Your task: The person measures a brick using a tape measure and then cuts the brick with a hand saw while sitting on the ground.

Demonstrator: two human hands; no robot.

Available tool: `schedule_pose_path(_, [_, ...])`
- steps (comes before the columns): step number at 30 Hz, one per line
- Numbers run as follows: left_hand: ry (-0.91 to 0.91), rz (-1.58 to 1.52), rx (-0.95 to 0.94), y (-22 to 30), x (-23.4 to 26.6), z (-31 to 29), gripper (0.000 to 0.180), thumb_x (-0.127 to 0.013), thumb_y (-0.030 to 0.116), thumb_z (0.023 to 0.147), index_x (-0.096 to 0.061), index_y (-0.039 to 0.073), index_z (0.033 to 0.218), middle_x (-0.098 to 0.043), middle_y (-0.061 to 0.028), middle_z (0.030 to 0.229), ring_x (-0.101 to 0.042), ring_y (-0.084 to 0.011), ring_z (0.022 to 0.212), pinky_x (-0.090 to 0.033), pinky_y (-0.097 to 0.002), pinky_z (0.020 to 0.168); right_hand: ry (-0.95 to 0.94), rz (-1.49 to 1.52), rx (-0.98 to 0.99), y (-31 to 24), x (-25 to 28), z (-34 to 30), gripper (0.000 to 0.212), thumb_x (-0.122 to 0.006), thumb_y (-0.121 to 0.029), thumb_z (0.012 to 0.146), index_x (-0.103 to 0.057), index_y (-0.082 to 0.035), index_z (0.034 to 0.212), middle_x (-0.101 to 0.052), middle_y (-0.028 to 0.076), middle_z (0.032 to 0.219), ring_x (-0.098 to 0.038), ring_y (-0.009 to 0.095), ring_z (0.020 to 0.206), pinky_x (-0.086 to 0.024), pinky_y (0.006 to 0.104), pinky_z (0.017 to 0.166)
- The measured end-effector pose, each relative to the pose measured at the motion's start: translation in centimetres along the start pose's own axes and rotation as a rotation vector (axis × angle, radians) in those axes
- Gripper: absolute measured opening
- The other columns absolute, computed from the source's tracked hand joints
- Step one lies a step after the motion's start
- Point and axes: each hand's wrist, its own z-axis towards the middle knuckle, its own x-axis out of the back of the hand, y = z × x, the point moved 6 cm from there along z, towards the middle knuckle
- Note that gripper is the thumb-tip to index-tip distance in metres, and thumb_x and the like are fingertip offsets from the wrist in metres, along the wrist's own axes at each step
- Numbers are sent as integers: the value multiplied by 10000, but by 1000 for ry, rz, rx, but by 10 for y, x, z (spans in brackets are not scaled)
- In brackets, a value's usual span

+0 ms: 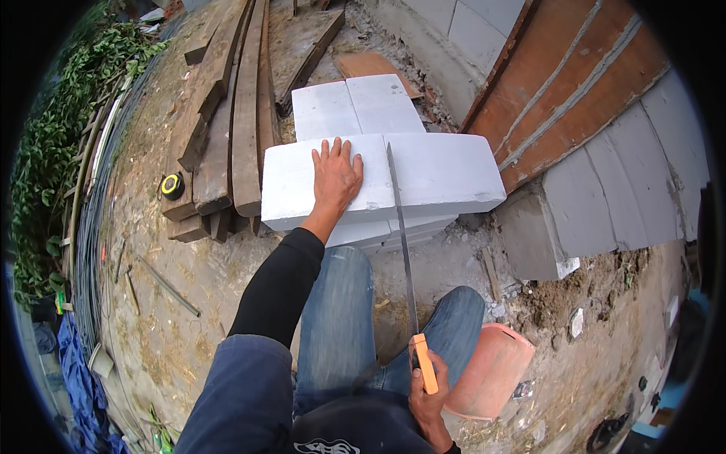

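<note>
Apparently you're sawing the white block (454, 166), which lies across other white blocks (363, 110). Your left hand (336, 180) rests on its left half, fingers spread flat; in front of it, your right hand (429, 386) has its fingers wrapped around the saw (403, 242). The next stroke calls for a steady palm. The block looks long, smooth and square-edged, with a thin line beside the saw.

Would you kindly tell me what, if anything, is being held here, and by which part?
The right hand grips a handsaw by its orange handle. The left hand grips nothing; it rests on the white block.
</note>
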Motion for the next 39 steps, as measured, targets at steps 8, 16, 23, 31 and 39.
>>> schedule_pose_path(8, [-1, 18, -4, -8, 1, -1, 482, -555, 293, 994, -615, -12, 1363, -556, -244, 1469, -455, -489, 1397, -311, -628, 1176, -46, 157, -38, -57, -56, 153, 397, -652, -88, 985, -542, -16, 1361, -666, 101, 858, -616, 150, 695, -511, 315, 642])
schedule_pose_path(16, [14, 20, -8, -4, 4, 1, 484, -563, 299, 993, -614, -13, 1360, -565, -248, 1453, -456, -497, 1392, -314, -632, 1171, 23, 29, 85, 8, 5, -14, 404, -656, -99, 981, -542, -20, 1361, -731, 177, 1158, -729, 198, 924, -577, 331, 809])
schedule_pose_path(23, [-11, -6, -16, -2, 2, 4, 493, -566, 308, 993, -611, -20, 1358, -551, -251, 1467, -437, -486, 1410, -298, -621, 1186, -21, 170, -46, -56, -59, 164, 411, -655, -70, 979, -551, -30, 1375, -695, 82, 902, -632, 120, 713, -522, 303, 667])
schedule_pose_path(31, [-6, 1, 12, -1, 5, 2, 489, -564, 306, 994, -614, -22, 1353, -543, -249, 1475, -440, -487, 1404, -295, -617, 1189, 32, -7, 106, -5, 1, 11, 418, -666, -91, 974, -550, -11, 1368, -720, 130, 972, -682, 166, 752, -548, 323, 697])
schedule_pose_path(39, [1, 2, -6, -7, 5, 7, 491, -570, 296, 986, -614, -26, 1354, -560, -252, 1457, -446, -490, 1400, -314, -622, 1177, -18, 101, 35, -62, -56, 161, 388, -645, -78, 987, -572, -45, 1367, -670, 62, 842, -588, 119, 638, -500, 300, 626])
